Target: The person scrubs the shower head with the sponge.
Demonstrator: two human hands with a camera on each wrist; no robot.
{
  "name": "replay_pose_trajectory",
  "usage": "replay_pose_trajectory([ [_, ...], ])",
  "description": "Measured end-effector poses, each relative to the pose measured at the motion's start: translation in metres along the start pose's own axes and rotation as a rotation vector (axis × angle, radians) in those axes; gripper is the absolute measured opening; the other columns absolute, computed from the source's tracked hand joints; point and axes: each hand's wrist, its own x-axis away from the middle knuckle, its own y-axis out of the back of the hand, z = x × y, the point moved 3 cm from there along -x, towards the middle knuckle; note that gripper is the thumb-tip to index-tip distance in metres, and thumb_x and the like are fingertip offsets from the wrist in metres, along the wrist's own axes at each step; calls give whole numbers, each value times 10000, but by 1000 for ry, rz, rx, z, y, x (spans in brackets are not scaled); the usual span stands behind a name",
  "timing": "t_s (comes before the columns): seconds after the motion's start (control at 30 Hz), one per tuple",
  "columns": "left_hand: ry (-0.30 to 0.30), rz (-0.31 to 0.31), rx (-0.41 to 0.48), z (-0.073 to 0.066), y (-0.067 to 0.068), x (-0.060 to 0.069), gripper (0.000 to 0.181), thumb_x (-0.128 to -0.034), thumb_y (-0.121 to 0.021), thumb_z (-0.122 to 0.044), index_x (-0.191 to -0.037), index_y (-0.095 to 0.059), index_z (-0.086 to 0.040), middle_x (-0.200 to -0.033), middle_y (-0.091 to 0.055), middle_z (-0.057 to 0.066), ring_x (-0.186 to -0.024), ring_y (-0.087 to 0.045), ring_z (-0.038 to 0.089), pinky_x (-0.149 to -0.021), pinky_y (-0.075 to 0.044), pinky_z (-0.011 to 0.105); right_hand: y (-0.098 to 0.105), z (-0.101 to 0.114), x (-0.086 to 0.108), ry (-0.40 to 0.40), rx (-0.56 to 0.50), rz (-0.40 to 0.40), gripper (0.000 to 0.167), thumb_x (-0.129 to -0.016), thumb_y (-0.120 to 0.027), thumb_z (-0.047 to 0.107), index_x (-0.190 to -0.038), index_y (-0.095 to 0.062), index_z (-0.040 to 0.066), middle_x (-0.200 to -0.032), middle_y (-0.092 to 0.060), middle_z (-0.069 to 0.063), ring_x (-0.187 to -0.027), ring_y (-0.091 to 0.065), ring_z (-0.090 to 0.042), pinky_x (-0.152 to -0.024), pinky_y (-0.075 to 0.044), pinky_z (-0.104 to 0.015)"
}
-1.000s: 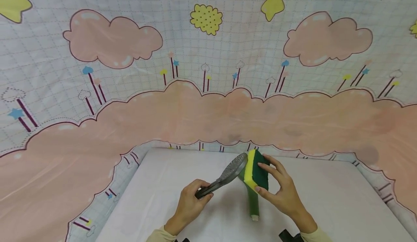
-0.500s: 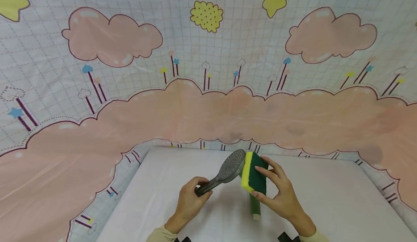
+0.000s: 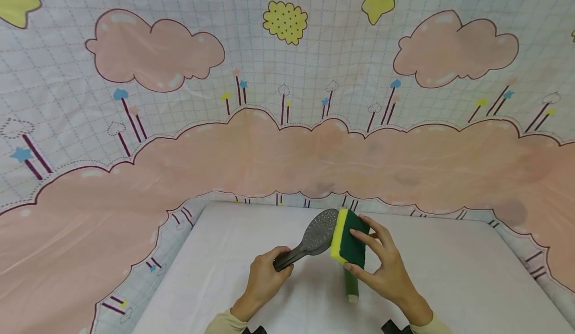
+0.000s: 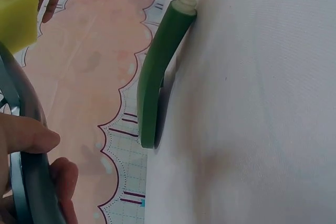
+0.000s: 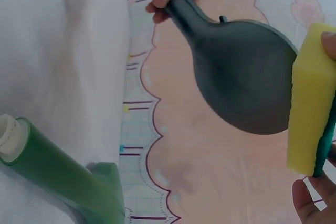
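Observation:
A dark grey shower head (image 3: 320, 232) is gripped by its handle in the left hand (image 3: 265, 278), its perforated face toward the head camera. Fingers and thumb of the right hand (image 3: 390, 269) pinch a sponge (image 3: 353, 239), yellow on one side and dark green on the other. In the right wrist view the yellow side of the sponge (image 5: 313, 98) meets the rim of the shower head's round end (image 5: 247, 77). Beneath the sponge, a green shower head (image 4: 152, 82) with a pale threaded end lies on the white table, partly hidden in the head view.
The white table (image 3: 179, 294) ends at a patterned cloth (image 3: 287, 159) hanging behind and at the sides. Dark straps show at both wrists near the bottom of the head view.
Since a second ago, the sponge has shifted slightly left and down, and the grey shower head has turned its face more toward the head camera. Both hands keep their holds.

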Motion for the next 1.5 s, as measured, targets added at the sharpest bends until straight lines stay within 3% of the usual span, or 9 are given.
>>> replay_pose_trajectory([
  [0.2, 68, 50, 24, 2, -1, 1, 314, -737, -828, -178, -1024, -700, -188, -834, -705, -80, -718, -574, 4, -653, -431, 203, -1, 2, 1, 35, 23, -27, 727, -632, -908, 251, -1304, -632, 242, -1516, -429, -73, -1290, -444, -237, -943, -422, -133],
  [0.5, 90, 214, 186, 1, -3, 3, 350, -903, -703, -254, -1204, -665, -80, -1167, -702, 57, -1003, -650, 153, -822, -512, 272, 0, -2, 2, 32, 41, -3, 754, -629, -911, 208, -1322, -615, 204, -1521, -398, -120, -1280, -430, -224, -951, -403, -179],
  [0.67, 130, 290, 265, -1, -4, 4, 392, -904, -702, -226, -1250, -639, -52, -1194, -680, 106, -973, -619, 149, -756, -507, 219, 0, -4, 2, 45, 70, -37, 748, -625, -909, 234, -1315, -622, 190, -1519, -402, -133, -1262, -433, -223, -928, -425, -208],
  [0.8, 155, 309, 319, -4, -5, 5, 406, -896, -712, -203, -1251, -635, -23, -1126, -687, 126, -933, -610, 120, -704, -518, 196, 0, -5, 1, 61, 70, -53, 672, -712, -868, 373, -1308, -628, 177, -1518, -401, -147, -1295, -413, -234, -952, -398, -187],
  [1.0, 197, 332, 363, -8, -8, 5, 415, -884, -729, -232, -1240, -651, -33, -1076, -702, 81, -996, -625, 164, -711, -526, 201, -2, -6, 1, 89, 76, -86, 676, -853, -587, 664, -1304, -631, 163, -1512, -406, -175, -1354, -379, -259, -1001, -345, -186],
  [1.23, 243, 334, 427, -14, -12, 4, 419, -882, -725, -167, -1255, -626, -3, -1083, -686, 118, -1031, -630, 248, -765, -528, 257, -6, -7, 1, 149, 102, -134, 663, -881, -556, 653, -1296, -636, 142, -1481, -429, -214, -1352, -388, -284, -1041, -299, -159],
  [1.4, 299, 369, 577, -23, -15, 2, 481, -899, -684, -88, -1335, -531, 46, -1161, -630, 177, -1085, -603, 246, -831, -532, 261, -8, -4, 0, 176, 103, -157, 645, -886, -562, 640, -1285, -644, 140, -1467, -441, -222, -1337, -401, -304, -1054, -271, -140],
  [1.5, 325, 389, 693, -30, -17, 2, 525, -902, -673, -54, -1372, -478, 75, -1192, -603, 224, -1023, -627, 230, -810, -543, 241, -11, -3, 1, 166, 108, -131, 629, -883, -561, 643, -1278, -652, 162, -1478, -435, -210, -1341, -394, -313, -1086, -249, -118],
])
